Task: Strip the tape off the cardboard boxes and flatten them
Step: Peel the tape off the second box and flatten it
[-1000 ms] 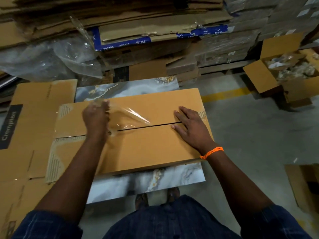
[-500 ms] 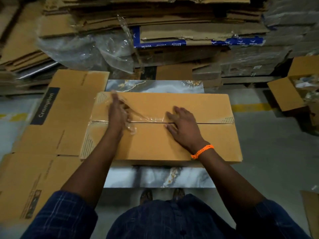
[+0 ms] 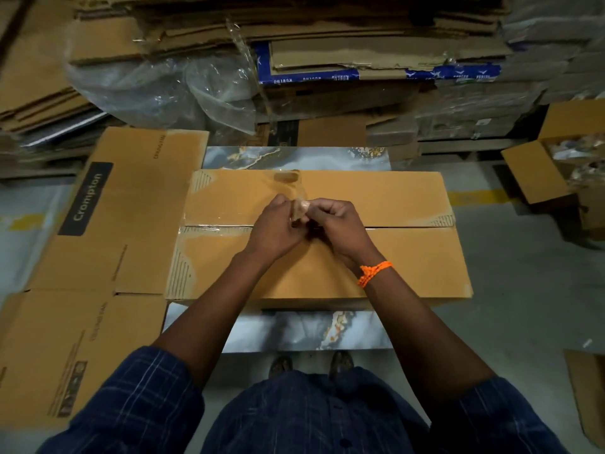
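So both hands are together over the middle of the box [image 3: 409, 257]. The left hand [image 3: 275, 227] and right hand [image 3: 337, 224] have fingers curled, pinching a crumpled wad of clear tape [image 3: 298, 208] between the fingertips, lifted just above the top flaps. The hands hide the middle of the seam. The box lies flat on a marble-look board [image 3: 294, 157]. A flattened Crompton carton [image 3: 131, 191] lies just left, touching it. Behind is a big cardboard stack [image 3: 360, 50] with loose plastic sheeting [image 3: 163, 90] draped in front. There's an open carton [image 3: 537, 172] off to the right, well apart, and an orange wristband [image 3: 375, 272] on the right wrist.
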A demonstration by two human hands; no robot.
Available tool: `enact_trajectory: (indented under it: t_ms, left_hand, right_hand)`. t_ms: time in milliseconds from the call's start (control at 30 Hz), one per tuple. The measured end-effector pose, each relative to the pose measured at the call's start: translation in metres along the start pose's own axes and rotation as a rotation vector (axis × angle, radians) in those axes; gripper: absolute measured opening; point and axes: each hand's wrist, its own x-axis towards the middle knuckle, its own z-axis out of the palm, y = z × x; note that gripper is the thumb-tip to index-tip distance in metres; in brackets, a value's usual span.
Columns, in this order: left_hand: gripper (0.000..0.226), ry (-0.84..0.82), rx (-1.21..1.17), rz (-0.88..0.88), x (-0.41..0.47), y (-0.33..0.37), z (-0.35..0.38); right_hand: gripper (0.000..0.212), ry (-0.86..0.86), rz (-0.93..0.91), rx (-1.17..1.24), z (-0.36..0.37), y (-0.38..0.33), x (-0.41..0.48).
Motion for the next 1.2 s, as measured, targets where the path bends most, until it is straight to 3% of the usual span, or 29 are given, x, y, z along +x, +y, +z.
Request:
enact_trajectory:
  t_ms: [67,100,167,233,267,333,433,567,667,733,900,1000,1100,1200]
  left_hand:
    - [0.011,0.052,0.043,0.047,0.003,-0.006,-0.004]
    - [0.016,0.066,0.063,0.076,0.004,-0.012,-0.009]
    - [0.028,0.132,0.013,0.056,0.005,-0.026,-0.024]
    - [0.037,0.292,-0.187,-0.122,0.003,-0.044,-0.045]
    - [0.041,0.390,-0.330,-0.246,0.001,-0.054,-0.056]
    - [0.048,0.585,-0.568,-0.479,-0.005,-0.079,-0.084]
    - [0.052,0.691,-0.665,-0.606,-0.030,-0.115,-0.119]
    - [0.048,0.621,-0.693,-0.645,-0.065,-0.141,-0.130]
    - [0.024,0.468,-0.617,-0.640,-0.066,-0.146,-0.121]
    - [0.023,0.460,-0.553,-0.602,-0.064,-0.144,-0.113]
    - [0.021,0.471,-0.762,-0.688,-0.059,-0.148,-0.111]
    - [0.016,0.388,-0.814,-0.810,-0.060,-0.155,-0.101]
    - [0.023,0.387,-0.697,-0.709,-0.062,-0.152,-0.086]
    - [0.029,0.463,-0.557,-0.611,-0.061,-0.149,-0.079]
  right_hand:
    - [0.014,-0.023,-0.039,-0.011,0.006,0.000,0.002]
    - [0.018,-0.021,-0.084,-0.123,0.006,0.003,0.003]
    - [0.050,-0.001,-0.138,-0.503,0.003,0.015,0.003]
    - [0.079,0.009,-0.176,-0.754,0.003,0.029,0.002]
    - [0.084,-0.006,-0.215,-0.849,0.004,0.036,0.000]
    - [0.078,-0.027,-0.307,-1.044,0.012,0.047,-0.001]
    - [0.067,0.061,-0.392,-1.249,0.026,0.057,-0.001]
    - [0.066,0.163,-0.363,-1.348,0.040,0.063,0.001]
    - [0.062,0.212,-0.332,-1.326,0.052,0.058,0.003]
    - [0.054,0.205,-0.351,-1.289,0.058,0.054,0.004]
    - [0.034,0.124,-0.318,-1.170,0.064,0.046,0.005]
    - [0.040,0.314,-0.210,-1.135,0.044,0.044,0.001]
    - [0.052,0.476,-0.120,-1.302,0.025,0.045,-0.010]
    - [0.043,0.408,-0.190,-1.364,0.026,0.051,-0.021]
